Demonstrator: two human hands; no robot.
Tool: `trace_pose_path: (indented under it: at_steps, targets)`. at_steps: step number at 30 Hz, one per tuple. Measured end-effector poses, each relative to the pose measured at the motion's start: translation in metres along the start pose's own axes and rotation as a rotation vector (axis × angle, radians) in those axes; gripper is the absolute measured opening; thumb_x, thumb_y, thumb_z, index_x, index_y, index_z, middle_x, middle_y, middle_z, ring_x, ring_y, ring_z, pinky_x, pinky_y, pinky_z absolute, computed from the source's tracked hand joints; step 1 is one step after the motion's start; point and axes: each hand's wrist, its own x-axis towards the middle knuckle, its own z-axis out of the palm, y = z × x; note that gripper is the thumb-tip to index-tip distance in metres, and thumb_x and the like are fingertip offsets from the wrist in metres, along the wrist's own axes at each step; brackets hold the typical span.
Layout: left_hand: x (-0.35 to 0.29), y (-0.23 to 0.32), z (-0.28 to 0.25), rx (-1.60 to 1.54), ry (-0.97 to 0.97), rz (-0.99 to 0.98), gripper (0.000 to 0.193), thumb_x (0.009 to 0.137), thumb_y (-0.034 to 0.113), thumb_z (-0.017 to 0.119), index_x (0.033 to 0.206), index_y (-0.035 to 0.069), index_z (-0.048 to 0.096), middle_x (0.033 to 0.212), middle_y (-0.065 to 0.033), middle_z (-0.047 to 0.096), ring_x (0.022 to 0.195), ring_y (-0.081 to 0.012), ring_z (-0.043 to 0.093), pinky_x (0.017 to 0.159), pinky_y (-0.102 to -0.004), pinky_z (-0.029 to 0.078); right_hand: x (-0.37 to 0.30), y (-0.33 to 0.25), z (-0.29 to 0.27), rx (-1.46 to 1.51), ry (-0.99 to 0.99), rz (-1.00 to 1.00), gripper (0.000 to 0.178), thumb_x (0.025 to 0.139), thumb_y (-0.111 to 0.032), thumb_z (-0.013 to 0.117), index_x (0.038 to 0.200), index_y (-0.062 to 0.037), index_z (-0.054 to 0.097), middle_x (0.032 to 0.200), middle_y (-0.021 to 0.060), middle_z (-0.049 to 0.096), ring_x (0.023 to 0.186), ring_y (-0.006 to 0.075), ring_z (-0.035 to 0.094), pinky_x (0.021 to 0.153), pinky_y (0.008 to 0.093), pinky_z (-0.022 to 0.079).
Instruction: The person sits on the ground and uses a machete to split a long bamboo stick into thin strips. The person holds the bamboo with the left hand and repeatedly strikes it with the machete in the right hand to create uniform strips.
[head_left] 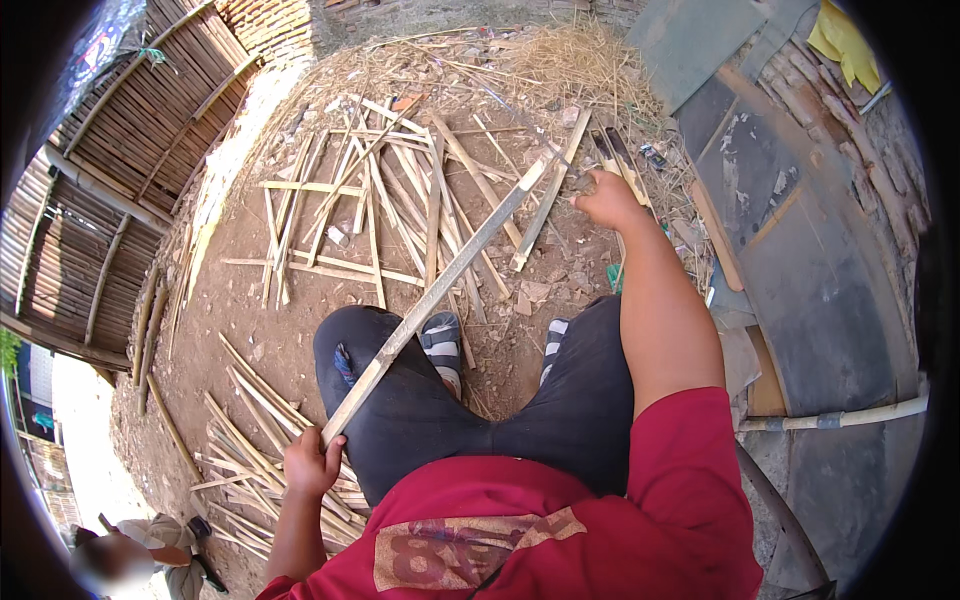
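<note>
A long, pale strip of split wood or bamboo [440, 285] slants across my left thigh, from lower left to far right. My left hand [313, 461] is closed around its near end. Its far end reaches the ground area beside another pale strip [552, 195]. My right hand [608, 200] is stretched out just right of that far end, with its fingers curled. A thin dark line runs near those fingers; whether they hold it I cannot make out. I sit with my knees apart, and my sandalled feet rest on the dirt.
A loose pile of strips [375, 190] lies ahead, and another stack [265, 465] at my left. Dark boards [790, 230] lean along the right. Woven bamboo walling [140, 130] stands at far left. Another person [165, 545] is at lower left. Dry straw [585, 70] lies at the back.
</note>
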Motion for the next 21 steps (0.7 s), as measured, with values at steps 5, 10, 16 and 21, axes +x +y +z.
trace_pose_path:
  at_steps: [5, 10, 16, 21]
  targets:
    - [-0.006, -0.001, 0.004, 0.002, 0.017, 0.047, 0.038, 0.09, 0.032, 0.073, 0.08, 0.002, 0.052, 0.063, -0.021, 0.055, 0.059, -0.046, 0.056, 0.053, -0.0522, 0.042, -0.021, -0.035, 0.001, -0.007, 0.035, -0.268, 0.055, 0.083, -0.025, 0.077, 0.134, -0.009, 0.062, 0.111, 0.0236, 0.07, 0.104, 0.0364, 0.069, 0.091, 0.043, 0.054]
    - [-0.002, -0.003, 0.009, -0.058, -0.006, 0.001, 0.041, 0.091, 0.033, 0.071, 0.076, 0.002, 0.05, 0.064, -0.0218, 0.055, 0.058, -0.0459, 0.054, 0.054, -0.0521, 0.041, -0.006, 0.001, 0.001, -0.01, 0.059, -0.128, 0.049, 0.081, -0.024, 0.077, 0.126, -0.0071, 0.067, 0.113, 0.0221, 0.071, 0.105, 0.0368, 0.069, 0.093, 0.0431, 0.054]
    - [-0.001, 0.009, -0.015, -0.154, -0.111, -0.059, 0.048, 0.095, 0.039, 0.068, 0.072, 0.001, 0.049, 0.056, -0.0187, 0.05, 0.052, -0.0372, 0.052, 0.051, -0.0456, 0.039, -0.015, -0.044, 0.006, 0.031, -0.087, -0.24, 0.053, 0.078, -0.024, 0.077, 0.127, -0.0054, 0.066, 0.116, 0.0222, 0.07, 0.106, 0.0367, 0.068, 0.093, 0.0418, 0.054]
    - [0.019, 0.042, -0.028, -0.398, -0.248, -0.103, 0.052, 0.099, 0.041, 0.064, 0.072, 0.0, 0.049, 0.055, -0.0113, 0.044, 0.054, -0.0165, 0.039, 0.05, -0.0379, 0.035, -0.041, -0.075, -0.004, -0.113, -0.331, -0.389, 0.061, 0.077, -0.023, 0.078, 0.132, -0.0018, 0.063, 0.116, 0.0239, 0.07, 0.106, 0.0361, 0.069, 0.094, 0.0416, 0.054]
